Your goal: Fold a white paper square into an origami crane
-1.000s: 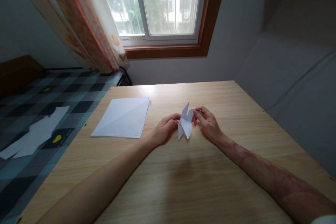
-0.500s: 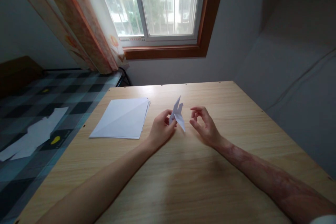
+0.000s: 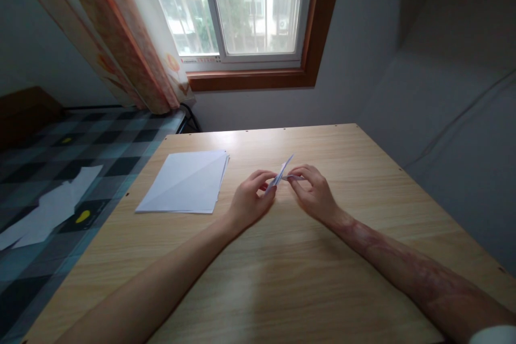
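- We hold the small folded paper just above the desk, to the right of the stack of white sheets and apart from it. It shows nearly edge-on, with one point raised.
- Our left hand pinches the end nearer the stack between thumb and fingertips. Our right hand grips a thin flap at the end farther from the stack.
- With two hands pulling on so small a piece, we judge a tear at a crease to be the main risk, should the pull turn hard or uneven.
- A fingertip pinch on thin layers could slip, so the folds might spring open or the piece drop onto the desk.
- Edge-on, the layers are hidden from us, and we could catch the wrong flap.
- Our left forearm lies near the stack. A careless swing could push sheets over the desk edge beyond it, onto the checked cover.
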The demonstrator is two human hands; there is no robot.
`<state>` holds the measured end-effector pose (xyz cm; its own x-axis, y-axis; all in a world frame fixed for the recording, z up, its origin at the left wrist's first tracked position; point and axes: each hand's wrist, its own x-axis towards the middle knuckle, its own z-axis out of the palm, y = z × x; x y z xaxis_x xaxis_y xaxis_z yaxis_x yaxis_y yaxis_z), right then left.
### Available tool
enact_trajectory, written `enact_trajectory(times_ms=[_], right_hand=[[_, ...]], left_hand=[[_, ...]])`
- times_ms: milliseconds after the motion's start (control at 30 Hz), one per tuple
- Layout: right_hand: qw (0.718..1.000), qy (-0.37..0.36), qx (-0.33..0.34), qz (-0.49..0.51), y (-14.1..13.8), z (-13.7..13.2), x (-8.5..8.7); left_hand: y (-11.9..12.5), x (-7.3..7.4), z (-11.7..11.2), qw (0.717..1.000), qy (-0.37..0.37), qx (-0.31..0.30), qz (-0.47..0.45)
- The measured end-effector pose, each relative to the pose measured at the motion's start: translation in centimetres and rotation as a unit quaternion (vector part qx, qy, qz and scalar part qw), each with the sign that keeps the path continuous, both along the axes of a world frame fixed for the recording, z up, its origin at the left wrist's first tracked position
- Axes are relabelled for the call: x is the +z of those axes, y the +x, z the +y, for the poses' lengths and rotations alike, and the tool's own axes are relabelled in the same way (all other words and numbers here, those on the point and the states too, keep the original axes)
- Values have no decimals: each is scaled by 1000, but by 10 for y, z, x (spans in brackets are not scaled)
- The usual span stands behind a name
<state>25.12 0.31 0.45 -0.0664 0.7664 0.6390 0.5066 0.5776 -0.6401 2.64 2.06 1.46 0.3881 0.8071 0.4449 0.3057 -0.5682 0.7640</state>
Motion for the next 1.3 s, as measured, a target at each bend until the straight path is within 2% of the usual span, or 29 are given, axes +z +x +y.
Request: enact_trajectory(times_ms=[167, 400, 667, 867, 1100, 1300], right_hand=[[999, 9, -24, -23, 5, 4, -3], [986, 73, 11, -147, 19, 9, 1], [977, 91, 34, -191, 22, 14, -2], [976, 78, 35, -199, 21, 15, -4], [978, 76, 2, -194, 22, 15, -6], [971, 91, -26, -218, 21, 11, -1]], left_hand=[[-3, -3, 3, 998, 56, -13, 18], [-16, -2, 15, 986, 147, -17, 77], [-20, -3, 21, 969, 217, -31, 113], [-19, -2, 20, 968, 223, -31, 114], [-19, 2, 18, 970, 200, -5, 136], [-20, 5, 16, 970, 188, 8, 150]])
